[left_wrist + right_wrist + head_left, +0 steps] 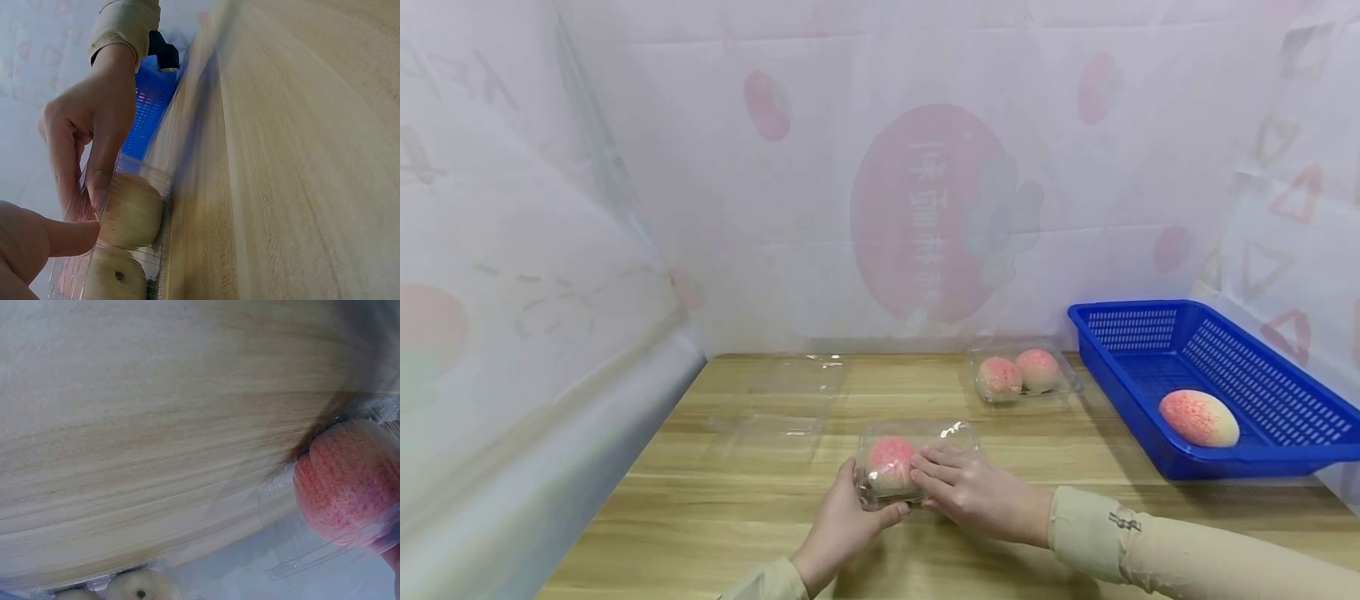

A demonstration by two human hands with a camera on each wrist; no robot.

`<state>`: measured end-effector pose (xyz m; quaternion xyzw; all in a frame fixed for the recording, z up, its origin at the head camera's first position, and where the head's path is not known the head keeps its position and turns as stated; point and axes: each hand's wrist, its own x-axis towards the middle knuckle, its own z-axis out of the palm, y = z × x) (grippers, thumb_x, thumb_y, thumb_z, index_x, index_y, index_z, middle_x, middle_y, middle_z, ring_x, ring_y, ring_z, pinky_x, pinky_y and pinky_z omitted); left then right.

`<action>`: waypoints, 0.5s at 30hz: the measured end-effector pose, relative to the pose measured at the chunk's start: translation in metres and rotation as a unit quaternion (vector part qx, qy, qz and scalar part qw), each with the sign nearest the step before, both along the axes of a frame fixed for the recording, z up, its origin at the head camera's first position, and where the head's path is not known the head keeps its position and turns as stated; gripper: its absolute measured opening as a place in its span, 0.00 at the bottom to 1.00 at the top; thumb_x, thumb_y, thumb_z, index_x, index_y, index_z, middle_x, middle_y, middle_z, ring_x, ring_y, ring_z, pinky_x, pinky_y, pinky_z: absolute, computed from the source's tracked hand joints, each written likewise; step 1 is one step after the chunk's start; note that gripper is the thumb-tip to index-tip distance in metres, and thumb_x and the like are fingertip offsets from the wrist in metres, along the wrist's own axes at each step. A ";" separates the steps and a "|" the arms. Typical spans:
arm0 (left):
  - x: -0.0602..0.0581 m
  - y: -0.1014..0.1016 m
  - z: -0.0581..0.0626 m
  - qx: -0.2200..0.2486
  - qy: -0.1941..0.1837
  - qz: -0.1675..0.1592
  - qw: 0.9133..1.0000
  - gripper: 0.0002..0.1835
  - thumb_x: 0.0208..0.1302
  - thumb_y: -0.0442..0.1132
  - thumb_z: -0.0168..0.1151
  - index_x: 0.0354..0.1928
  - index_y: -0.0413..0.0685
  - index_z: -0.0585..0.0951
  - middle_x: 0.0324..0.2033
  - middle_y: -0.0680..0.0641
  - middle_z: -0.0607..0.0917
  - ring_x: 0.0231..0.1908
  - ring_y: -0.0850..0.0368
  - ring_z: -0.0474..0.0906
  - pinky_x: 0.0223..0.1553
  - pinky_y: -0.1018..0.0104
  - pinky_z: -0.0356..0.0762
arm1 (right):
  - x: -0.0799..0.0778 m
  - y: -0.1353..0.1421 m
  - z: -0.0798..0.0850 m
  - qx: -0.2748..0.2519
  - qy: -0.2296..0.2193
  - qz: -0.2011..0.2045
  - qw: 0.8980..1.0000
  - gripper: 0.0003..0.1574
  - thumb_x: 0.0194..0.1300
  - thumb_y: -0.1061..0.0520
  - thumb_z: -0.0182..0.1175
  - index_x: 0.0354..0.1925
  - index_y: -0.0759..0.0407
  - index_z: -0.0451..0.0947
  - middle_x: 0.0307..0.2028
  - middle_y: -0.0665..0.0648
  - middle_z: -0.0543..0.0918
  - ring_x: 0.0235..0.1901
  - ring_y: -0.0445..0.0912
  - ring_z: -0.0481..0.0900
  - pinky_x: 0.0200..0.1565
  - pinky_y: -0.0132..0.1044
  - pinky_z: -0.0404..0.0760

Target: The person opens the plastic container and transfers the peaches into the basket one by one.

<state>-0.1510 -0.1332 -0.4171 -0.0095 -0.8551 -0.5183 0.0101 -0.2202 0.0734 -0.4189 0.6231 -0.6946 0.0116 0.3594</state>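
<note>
A lidded clear plastic box [958,433] sits at the front middle of the table. One pink-and-cream peach [891,458] shows through its lid; the left wrist view reveals a second peach [132,209] beside it, which the right hand covers in the head view. My left hand [852,521] grips the box's left end, its thumb along the front edge. From the right, my right hand [973,492] reaches over the lid and pinches the front rim, with its fingers on top and thumb at the front. The right wrist view shows a peach [350,481] under clear plastic.
Behind, to the right, a second clear box [1067,379] holds two peaches [1000,379]. An open clear container [790,400] lies at the back left. At the far right stands a blue basket [1255,454] with one peach [1198,418]. Printed cloth [805,208] hangs around the table.
</note>
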 end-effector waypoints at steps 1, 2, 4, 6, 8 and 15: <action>0.000 0.000 0.000 0.005 -0.001 0.003 1.000 0.56 0.38 0.51 0.72 0.63 0.29 0.51 0.55 0.29 0.65 0.54 0.35 0.63 0.52 0.41 0.61 | 0.000 0.000 0.000 -0.001 0.001 -0.001 1.000 0.21 0.64 0.52 0.52 0.47 0.67 0.76 0.47 0.63 0.77 0.46 0.54 0.76 0.48 0.44 0.73; 0.000 0.001 -0.001 0.010 -0.001 0.007 1.000 0.56 0.38 0.51 0.73 0.63 0.29 0.51 0.55 0.29 0.65 0.54 0.35 0.63 0.52 0.41 0.61 | 0.001 0.000 0.000 -0.001 -0.002 -0.002 1.000 0.21 0.64 0.52 0.52 0.47 0.67 0.76 0.47 0.63 0.77 0.46 0.54 0.76 0.48 0.45 0.73; 0.000 0.001 -0.002 0.020 -0.001 0.010 1.000 0.56 0.38 0.50 0.73 0.63 0.30 0.51 0.55 0.29 0.65 0.54 0.36 0.63 0.53 0.41 0.60 | 0.001 -0.001 0.000 -0.003 -0.006 -0.003 1.000 0.21 0.63 0.52 0.52 0.47 0.67 0.76 0.47 0.63 0.77 0.46 0.54 0.75 0.49 0.45 0.73; -0.001 0.002 -0.003 0.031 0.003 0.015 0.999 0.54 0.38 0.48 0.73 0.63 0.30 0.52 0.55 0.30 0.66 0.54 0.37 0.64 0.53 0.42 0.60 | 0.001 -0.001 0.000 -0.003 -0.007 -0.002 1.000 0.21 0.63 0.52 0.53 0.47 0.67 0.76 0.47 0.63 0.77 0.46 0.54 0.75 0.49 0.45 0.73; 0.000 0.003 -0.004 0.041 0.005 0.016 0.999 0.52 0.38 0.46 0.73 0.62 0.30 0.54 0.54 0.31 0.68 0.54 0.38 0.64 0.54 0.43 0.60 | 0.001 -0.001 0.000 -0.011 -0.016 0.007 1.000 0.20 0.62 0.54 0.55 0.47 0.67 0.76 0.46 0.64 0.77 0.46 0.54 0.76 0.49 0.45 0.73; 0.002 0.006 -0.005 0.045 -0.002 0.023 0.999 0.49 0.39 0.44 0.74 0.59 0.28 0.57 0.52 0.31 0.70 0.53 0.37 0.65 0.54 0.43 0.60 | -0.002 -0.001 -0.001 -0.036 -0.030 0.035 0.998 0.17 0.62 0.56 0.54 0.44 0.68 0.77 0.44 0.64 0.79 0.44 0.54 0.77 0.47 0.44 0.75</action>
